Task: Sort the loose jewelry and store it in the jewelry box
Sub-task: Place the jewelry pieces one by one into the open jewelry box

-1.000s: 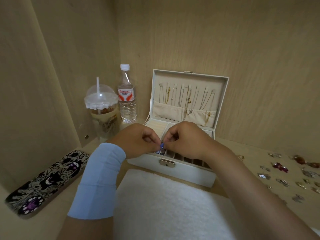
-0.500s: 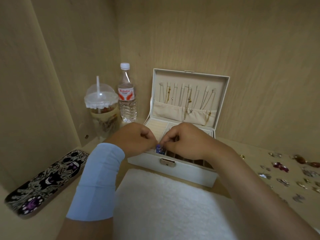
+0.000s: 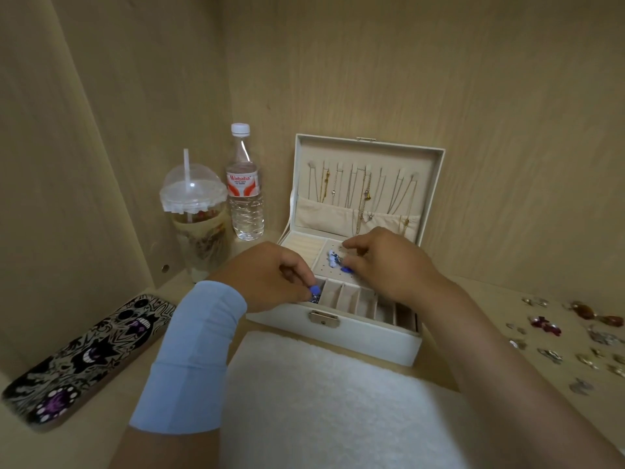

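The white jewelry box [image 3: 365, 336] stands open in the middle, with several thin necklaces [image 3: 365, 194] hanging inside its lid. My left hand [image 3: 270, 275] pinches a blue earring [image 3: 314, 294] over the leftmost front compartment. My right hand [image 3: 382, 262] is over the perforated earring panel [image 3: 329, 267] and pinches a second blue earring [image 3: 334, 260] against it. Several loose jewelry pieces [image 3: 575, 336] lie scattered on the shelf at the right.
A white towel [image 3: 321, 401] lies in front of the box. A lidded drink cup with a straw [image 3: 194, 214] and a water bottle [image 3: 244, 187] stand at the back left. A patterned case [image 3: 77, 360] lies at the left. Wooden walls close in behind and at the left.
My hands were together pinching one blue piece at the box's front. They have separated: the right hand moved back to the earring panel with one earring, the left stays at the front compartment.
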### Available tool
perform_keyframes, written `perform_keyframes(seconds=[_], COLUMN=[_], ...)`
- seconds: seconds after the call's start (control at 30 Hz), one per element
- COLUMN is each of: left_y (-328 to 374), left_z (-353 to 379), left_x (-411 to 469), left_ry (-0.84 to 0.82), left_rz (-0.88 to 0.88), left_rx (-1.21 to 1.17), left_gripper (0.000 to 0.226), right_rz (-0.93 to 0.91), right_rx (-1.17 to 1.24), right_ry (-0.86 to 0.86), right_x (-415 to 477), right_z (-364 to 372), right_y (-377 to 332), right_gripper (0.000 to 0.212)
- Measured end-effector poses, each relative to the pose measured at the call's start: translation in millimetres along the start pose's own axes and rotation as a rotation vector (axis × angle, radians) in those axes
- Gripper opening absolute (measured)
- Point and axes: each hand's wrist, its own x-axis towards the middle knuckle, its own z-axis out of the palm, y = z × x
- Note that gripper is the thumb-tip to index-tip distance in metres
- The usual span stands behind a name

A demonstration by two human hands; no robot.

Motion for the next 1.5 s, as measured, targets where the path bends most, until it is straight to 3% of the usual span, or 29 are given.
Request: perform_keyframes(seconds=[0.13, 0.23, 0.33, 0.43, 0.63, 0.73, 0.87, 1.1, 1.33, 1.5], left_y=[0, 0, 5, 9, 2, 3, -1, -4, -4, -7], left_z=[-2, 0, 8, 12, 9, 7, 2, 1, 3, 6], left_x=[-3, 2, 6, 8, 6, 3, 1, 2, 3, 5], left_ry=[0.111, 0.235, 0.31, 0.232, 0.16, 0.112, 0.092, 0.119, 0.132, 0.156], left_rz=[-0.016, 0.0, 0.077, 0.068, -0.005, -0.022, -0.049, -0.026, -0.044, -0.057], left_rx=[-0.124, -0.089, -0.136, -0.181, 0.032, 0.066, 0.081, 0.046, 0.099, 0.06], left_gripper=[0.015, 0.02, 0.023, 0.023, 0.01, 0.001, 0.011, 0.004, 0.009, 0.014], right_rz=[-0.003, -0.004, -0.066, -0.19, -0.315, -0.325, -0.291, -0.263, -0.256, -0.245], right_rx=[0.012, 0.037, 0.221, 0.344, 0.227, 0.237, 0.34, 0.454, 0.355, 0.228], right_ry=[0.007, 0.015, 0.0, -0.063, -0.051, -0.057, -0.092, 0.085, -0.114, -0.067], right_x=[0, 0, 0, -1, -3, -2, -3, -3, -5, -4], right_z=[2, 0, -6, -12, -4, 2, 10, 13, 12, 9], right_y=[-3, -3, -6, -12, -24, -25, -29, -31, -29, -29], right_gripper=[0.015, 0.008, 0.004, 0.009, 0.014, 0.022, 0.032, 0.025, 0.029, 0.011])
